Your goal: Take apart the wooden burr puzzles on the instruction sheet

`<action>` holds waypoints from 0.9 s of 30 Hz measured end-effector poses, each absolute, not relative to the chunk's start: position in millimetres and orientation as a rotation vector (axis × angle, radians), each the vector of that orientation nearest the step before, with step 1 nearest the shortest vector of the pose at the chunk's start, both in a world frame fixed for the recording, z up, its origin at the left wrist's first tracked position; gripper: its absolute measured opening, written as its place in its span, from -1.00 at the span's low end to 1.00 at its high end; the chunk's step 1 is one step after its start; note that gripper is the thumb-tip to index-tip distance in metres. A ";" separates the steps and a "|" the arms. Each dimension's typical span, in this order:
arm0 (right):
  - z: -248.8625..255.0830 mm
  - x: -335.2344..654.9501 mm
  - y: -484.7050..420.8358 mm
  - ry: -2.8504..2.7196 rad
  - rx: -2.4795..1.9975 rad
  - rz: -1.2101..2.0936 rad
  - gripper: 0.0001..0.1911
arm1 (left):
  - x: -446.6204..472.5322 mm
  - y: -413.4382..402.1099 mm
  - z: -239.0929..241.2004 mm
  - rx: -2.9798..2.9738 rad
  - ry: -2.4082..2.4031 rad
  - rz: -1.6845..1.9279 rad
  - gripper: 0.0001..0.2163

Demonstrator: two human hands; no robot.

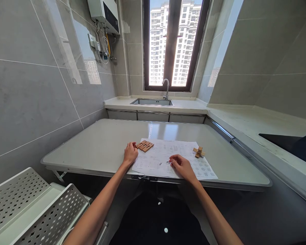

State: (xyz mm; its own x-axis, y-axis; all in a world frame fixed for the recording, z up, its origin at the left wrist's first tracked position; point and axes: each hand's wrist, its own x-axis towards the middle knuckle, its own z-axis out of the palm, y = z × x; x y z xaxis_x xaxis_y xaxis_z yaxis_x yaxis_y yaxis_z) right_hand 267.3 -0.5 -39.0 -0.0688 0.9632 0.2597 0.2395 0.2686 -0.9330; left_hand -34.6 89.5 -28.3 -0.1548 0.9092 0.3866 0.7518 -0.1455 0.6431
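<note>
My left hand (131,153) rests on the table with its fingers curled at the left edge of a flat brown wooden puzzle sheet (145,146) with slots between its pieces. Whatever lies between these fingertips is too small to tell. My right hand (183,166) is lowered over a printed instruction sheet (153,158), thumb and fingers drawn together by a tiny metal part (167,162). Another tiny metal part (160,163) lies to the left of it. On the paper's right side sits a cross-shaped wooden assembly (199,152), apart from both hands.
The pale folding table (104,143) carries the papers. Behind it are a counter with a sink (153,102) and a tap (166,89), below a window. A metal rail (220,128) runs along the right. Perforated white chairs (53,214) stand at lower left.
</note>
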 end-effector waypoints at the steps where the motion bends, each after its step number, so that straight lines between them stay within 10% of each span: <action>1: -39.5 267.3 -0.2 -1.530 -1.158 0.905 -0.74 | -34.6 88.7 -28.2 1.902 1.885 1.188 -0.68; 27: -41.0 268.0 0.2 -1.486 -1.140 0.919 -0.68 | -27.2 37.9 -7.3 1.748 1.553 1.181 -0.78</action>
State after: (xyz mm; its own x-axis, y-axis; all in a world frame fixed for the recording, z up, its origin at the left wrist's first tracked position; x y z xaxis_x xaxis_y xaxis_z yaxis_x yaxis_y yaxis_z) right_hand 268.0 0.2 -41.0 -0.0471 0.9643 0.2606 0.1974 0.2647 -0.9439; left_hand -27.2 37.9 -7.3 -0.0358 0.9633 0.2660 0.5138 -0.2106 0.8316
